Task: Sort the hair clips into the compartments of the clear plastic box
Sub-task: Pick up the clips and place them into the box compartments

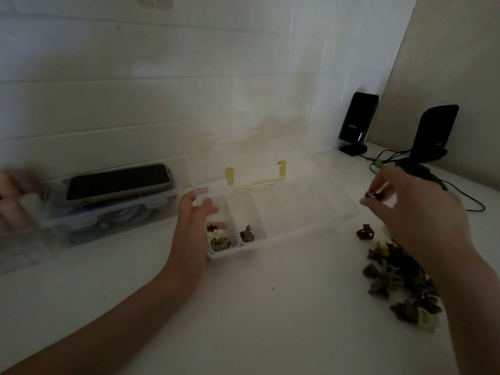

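The clear plastic box (311,212) lies open on the white counter, its lid (243,163) standing up behind it. Its leftmost compartment holds cream, olive and dark clips (218,238); the one beside it holds a brown clip (246,234). My left hand (193,220) grips the box's left end, thumb on the rim. My right hand (414,212) hovers to the right of the box and pinches a small dark clip (372,195) between its fingertips. A lone brown clip (365,231) lies on the counter, and a pile of dark and olive clips (397,282) spreads under my right forearm.
A second clear case (108,215) with a phone (119,181) on top sits at the left by the tiled wall. Two black speakers (357,123) (435,133) with trailing cables (460,196) stand at the back right. Blurred pale items lie at the far left edge.
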